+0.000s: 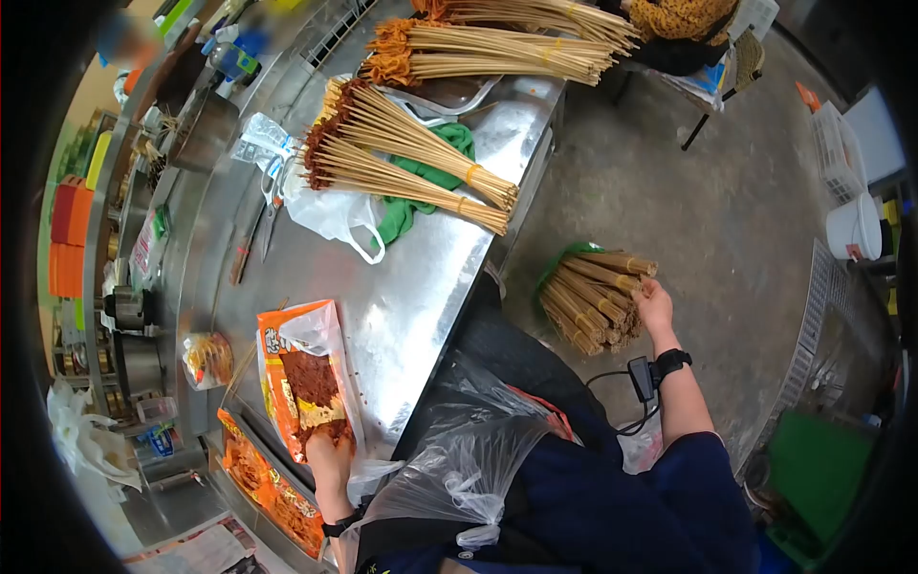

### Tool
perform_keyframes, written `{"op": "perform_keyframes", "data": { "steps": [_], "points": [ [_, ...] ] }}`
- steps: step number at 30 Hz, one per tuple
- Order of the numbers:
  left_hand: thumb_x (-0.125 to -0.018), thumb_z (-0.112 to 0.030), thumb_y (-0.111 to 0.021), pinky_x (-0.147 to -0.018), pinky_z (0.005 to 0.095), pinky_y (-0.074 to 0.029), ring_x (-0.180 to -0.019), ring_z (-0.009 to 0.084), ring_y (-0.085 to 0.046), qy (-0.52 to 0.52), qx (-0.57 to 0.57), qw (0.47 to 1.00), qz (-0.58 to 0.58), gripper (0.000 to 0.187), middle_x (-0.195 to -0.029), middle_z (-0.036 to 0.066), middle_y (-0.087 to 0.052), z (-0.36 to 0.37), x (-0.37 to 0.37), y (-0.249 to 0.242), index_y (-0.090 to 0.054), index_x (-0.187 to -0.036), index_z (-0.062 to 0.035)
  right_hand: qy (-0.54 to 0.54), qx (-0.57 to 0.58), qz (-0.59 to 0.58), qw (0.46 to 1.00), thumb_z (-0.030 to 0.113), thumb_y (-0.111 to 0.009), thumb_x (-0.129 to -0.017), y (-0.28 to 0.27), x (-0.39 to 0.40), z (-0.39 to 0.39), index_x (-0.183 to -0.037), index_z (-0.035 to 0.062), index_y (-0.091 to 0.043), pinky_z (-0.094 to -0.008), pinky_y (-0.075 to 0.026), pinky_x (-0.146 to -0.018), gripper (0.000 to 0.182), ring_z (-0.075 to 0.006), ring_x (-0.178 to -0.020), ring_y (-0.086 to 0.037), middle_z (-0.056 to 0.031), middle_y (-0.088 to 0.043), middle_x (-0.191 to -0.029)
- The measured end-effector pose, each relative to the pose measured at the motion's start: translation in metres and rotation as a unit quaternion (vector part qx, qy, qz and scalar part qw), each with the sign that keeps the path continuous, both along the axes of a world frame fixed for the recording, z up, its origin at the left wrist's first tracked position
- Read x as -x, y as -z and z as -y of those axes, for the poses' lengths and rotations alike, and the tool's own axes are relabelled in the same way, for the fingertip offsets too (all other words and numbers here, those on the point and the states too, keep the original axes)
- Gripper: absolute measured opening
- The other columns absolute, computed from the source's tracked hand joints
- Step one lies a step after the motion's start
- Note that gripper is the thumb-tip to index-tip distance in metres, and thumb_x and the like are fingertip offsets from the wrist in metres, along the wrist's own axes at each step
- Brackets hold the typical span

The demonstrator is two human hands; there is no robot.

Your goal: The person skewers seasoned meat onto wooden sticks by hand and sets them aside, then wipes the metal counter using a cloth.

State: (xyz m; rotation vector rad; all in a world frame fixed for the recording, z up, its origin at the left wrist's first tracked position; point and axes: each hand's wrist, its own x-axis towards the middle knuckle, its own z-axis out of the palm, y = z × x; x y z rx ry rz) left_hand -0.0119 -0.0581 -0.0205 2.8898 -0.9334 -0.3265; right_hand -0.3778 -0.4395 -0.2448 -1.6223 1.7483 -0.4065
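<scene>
My right hand [655,304] reaches out to the right, its fingers closed at the ends of thin wooden skewers [593,297]. These skewers stand bundled in a green bag [550,268] beside the table. On the table, my left hand [330,457] rests at the lower end of an orange printed food packet [277,383], its fingers hidden among the contents. Dark reddish-brown food pieces [311,378] show in the packet, with a yellowish patch near my fingers. Further up the table lie banded bundles of skewers [421,158] with reddish-brown food on their tips.
More skewer bundles with orange food [497,48] lie at the table's far end. Scissors [271,215] and a white plastic bag [335,215] are on the steel table [411,306]. A tray of orange packets [273,488] sits lower left. A seated person [679,29] is beyond.
</scene>
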Motion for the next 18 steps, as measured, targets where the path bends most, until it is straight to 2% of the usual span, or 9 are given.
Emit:
{"op": "perform_keyframes", "data": {
  "steps": [1, 3, 5, 7, 8, 10, 12, 15, 18],
  "points": [
    [-0.067, -0.01, -0.057, -0.058, 0.0426, -0.044, -0.06, 0.0372, -0.057, 0.002, 0.005, 1.0, 0.004, 0.014, -0.061, 0.023, -0.056, -0.002, -0.002, 0.003, -0.06, -0.065, 0.0036, 0.002, 0.005, 0.004, 1.0, 0.022, -0.063, -0.075, -0.006, -0.001, -0.002, -0.106, 0.0011, -0.056, -0.0344, -0.046, -0.075, 0.038, -0.028, -0.087, -0.06, -0.017, -0.062, -0.096],
    [-0.067, -0.011, -0.058, -0.059, 0.0432, -0.044, -0.062, 0.0376, -0.057, 0.02, 0.03, 0.999, 0.014, 0.015, -0.063, 0.024, -0.056, -0.006, -0.002, 0.007, -0.06, -0.067, 0.0037, 0.003, 0.034, -0.1, 0.994, 0.02, -0.061, -0.076, -0.043, -0.009, -0.011, -0.104, 0.0022, -0.056, -0.0338, -0.046, -0.073, 0.035, -0.0261, -0.08, -0.06, -0.0151, -0.063, -0.093],
    [-0.067, -0.011, -0.058, -0.059, 0.0431, -0.044, -0.064, 0.038, -0.057, 0.017, 0.024, 1.0, 0.0, 0.015, -0.065, 0.024, -0.057, -0.007, 0.0, 0.003, -0.06, -0.069, 0.0039, 0.016, 0.079, -0.096, 0.992, 0.02, -0.06, -0.076, -0.039, -0.002, -0.025, -0.098, 0.0038, -0.059, -0.0345, -0.046, -0.068, 0.027, -0.0237, -0.072, -0.059, -0.0138, -0.063, -0.086],
    [-0.067, -0.01, -0.059, -0.06, 0.0426, -0.045, -0.065, 0.0385, -0.057, 0.012, 0.037, 0.999, -0.02, 0.015, -0.065, 0.024, -0.057, -0.005, 0.001, 0.002, -0.06, -0.069, 0.0044, -0.026, -0.004, 0.035, 0.999, 0.022, -0.059, -0.077, -0.036, 0.007, -0.036, -0.091, 0.0052, -0.062, -0.0355, -0.046, -0.068, 0.022, -0.0242, -0.074, -0.06, -0.0139, -0.062, -0.084],
    [-0.066, -0.005, -0.054, -0.06, 0.0399, -0.045, -0.065, 0.0355, -0.058, 0.006, 0.02, 0.999, -0.024, 0.014, -0.066, 0.022, -0.058, -0.006, -0.001, 0.002, -0.061, -0.073, 0.0034, -0.027, -0.003, 0.032, 0.999, 0.022, -0.059, -0.077, -0.035, 0.006, -0.044, -0.091, 0.0052, -0.062, -0.0355, -0.046, -0.068, 0.022, -0.0242, -0.074, -0.06, -0.0139, -0.062, -0.084],
    [-0.066, -0.008, -0.057, -0.059, 0.0415, -0.045, -0.065, 0.0368, -0.058, 0.021, 0.03, 0.999, -0.02, 0.014, -0.066, 0.022, -0.058, -0.011, -0.008, 0.006, -0.061, -0.072, 0.0038, -0.146, -0.043, 0.047, 0.987, 0.019, -0.055, -0.08, -0.034, -0.008, -0.066, -0.086, 0.0032, -0.063, -0.0341, -0.047, -0.066, 0.019, -0.0244, -0.073, -0.06, -0.0129, -0.062, -0.079],
    [-0.067, -0.011, -0.06, -0.059, 0.0431, -0.045, -0.065, 0.0381, -0.057, 0.032, 0.049, 0.998, -0.01, 0.016, -0.065, 0.023, -0.057, -0.014, -0.008, 0.005, -0.061, -0.071, 0.0041, -0.242, 0.071, 0.043, 0.967, 0.018, -0.052, -0.082, -0.017, -0.021, -0.083, -0.097, 0.004, -0.061, -0.0367, -0.047, -0.072, 0.023, -0.0319, -0.084, -0.059, -0.0178, -0.061, -0.092],
    [-0.068, -0.014, -0.06, -0.06, 0.0444, -0.045, -0.066, 0.0376, -0.058, 0.008, 0.024, 1.0, 0.011, 0.016, -0.068, 0.022, -0.058, -0.013, -0.006, 0.006, -0.06, -0.071, 0.0016, -0.22, 0.135, -0.014, 0.966, 0.018, -0.045, -0.084, 0.008, -0.039, -0.092, -0.1, -0.0001, -0.055, -0.0426, -0.044, -0.079, 0.026, -0.0374, -0.09, -0.054, -0.021, -0.057, -0.096],
    [-0.068, -0.018, -0.061, -0.06, 0.0434, -0.046, -0.065, 0.0371, -0.057, 0.014, 0.043, 0.999, 0.016, 0.019, -0.069, 0.021, -0.058, -0.016, -0.006, 0.006, -0.061, -0.07, 0.0006, -0.185, 0.113, -0.079, 0.973, 0.02, -0.047, -0.082, 0.018, -0.049, -0.083, -0.094, -0.002, -0.057, -0.0446, -0.042, -0.08, 0.027, -0.0363, -0.091, -0.053, -0.0223, -0.057, -0.096]
  ]
}}
